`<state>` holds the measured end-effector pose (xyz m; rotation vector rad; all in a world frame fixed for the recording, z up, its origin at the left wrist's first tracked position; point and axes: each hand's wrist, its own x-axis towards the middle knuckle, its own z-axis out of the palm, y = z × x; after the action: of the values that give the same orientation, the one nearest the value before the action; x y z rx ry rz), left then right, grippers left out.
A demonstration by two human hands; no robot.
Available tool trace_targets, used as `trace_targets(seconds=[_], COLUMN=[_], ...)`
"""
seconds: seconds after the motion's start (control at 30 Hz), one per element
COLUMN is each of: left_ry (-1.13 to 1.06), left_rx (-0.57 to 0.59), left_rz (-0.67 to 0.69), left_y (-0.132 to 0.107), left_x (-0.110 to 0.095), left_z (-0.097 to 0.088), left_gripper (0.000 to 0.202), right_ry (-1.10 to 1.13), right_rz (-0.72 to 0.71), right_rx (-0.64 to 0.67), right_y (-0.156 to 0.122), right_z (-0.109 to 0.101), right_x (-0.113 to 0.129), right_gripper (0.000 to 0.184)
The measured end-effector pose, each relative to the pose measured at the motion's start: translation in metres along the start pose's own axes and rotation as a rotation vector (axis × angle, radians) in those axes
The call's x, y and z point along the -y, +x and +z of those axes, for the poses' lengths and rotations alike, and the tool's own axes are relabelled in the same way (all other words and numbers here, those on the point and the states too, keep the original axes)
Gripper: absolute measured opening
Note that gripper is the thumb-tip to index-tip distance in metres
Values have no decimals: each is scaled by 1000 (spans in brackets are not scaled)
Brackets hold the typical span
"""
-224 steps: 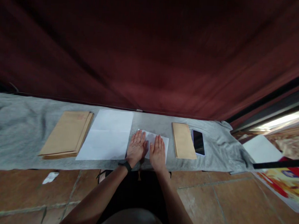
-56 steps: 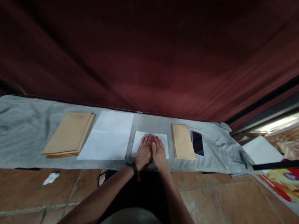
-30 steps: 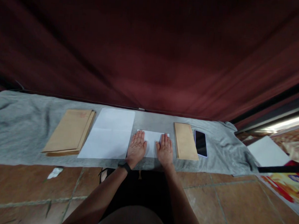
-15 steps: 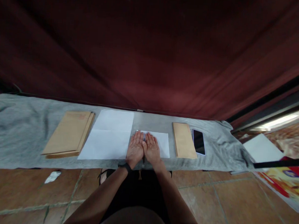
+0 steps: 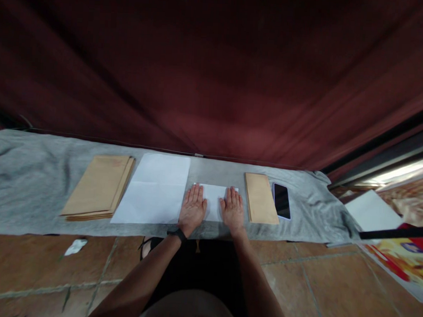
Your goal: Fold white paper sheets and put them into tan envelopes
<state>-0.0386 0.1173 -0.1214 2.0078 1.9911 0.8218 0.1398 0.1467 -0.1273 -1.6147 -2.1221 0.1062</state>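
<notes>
Both my hands lie flat on a folded white sheet of paper (image 5: pixel 212 203), palms down. My left hand (image 5: pixel 194 207) presses on its left end, fingers stretched forward, and wears a dark band at the wrist. Over the right end lies my right hand (image 5: pixel 233 210), with its fingers straight and thumb apart. Bare paper shows between the two hands. To the left, larger white sheets (image 5: pixel 153 193) with a crease across them lie beside my left hand. A brown envelope (image 5: pixel 262 199) rests just right of my right hand.
A stack of large brown envelopes (image 5: pixel 96 185) sits on the left part of the grey cloth (image 5: pixel 33 182). A phone (image 5: pixel 282 201) lies right of the smaller envelope. Behind the narrow surface hangs a dark red curtain (image 5: pixel 215 83). Crumpled white paper (image 5: pixel 75 247) is on the tiled floor.
My right hand has slid to the right, from beside my left hand to the folded sheet's right end. My left hand has stayed nearly in place.
</notes>
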Motion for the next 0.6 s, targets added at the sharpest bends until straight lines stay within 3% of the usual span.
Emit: trace_targets(seconds=[0.2, 0.3, 0.47, 0.6], left_ry=[-117, -138, -165, -154], left_rx=[-44, -30, 109, 136], left_rz=[-7, -2, 103, 124], left_y=[1, 2, 3, 4], left_x=[-3, -24, -70, -67], left_z=[-2, 6, 31, 32], left_gripper=[60, 59, 57, 63], right_ry=[27, 15, -66, -140], right_rz=[19, 7, -44, -40], right_rx=[-12, -20, 13, 35], right_y=[-6, -8, -11, -8], right_z=[-2, -1, -4, -5], right_x=[-10, -11, -13, -10], right_gripper=[59, 60, 57, 56])
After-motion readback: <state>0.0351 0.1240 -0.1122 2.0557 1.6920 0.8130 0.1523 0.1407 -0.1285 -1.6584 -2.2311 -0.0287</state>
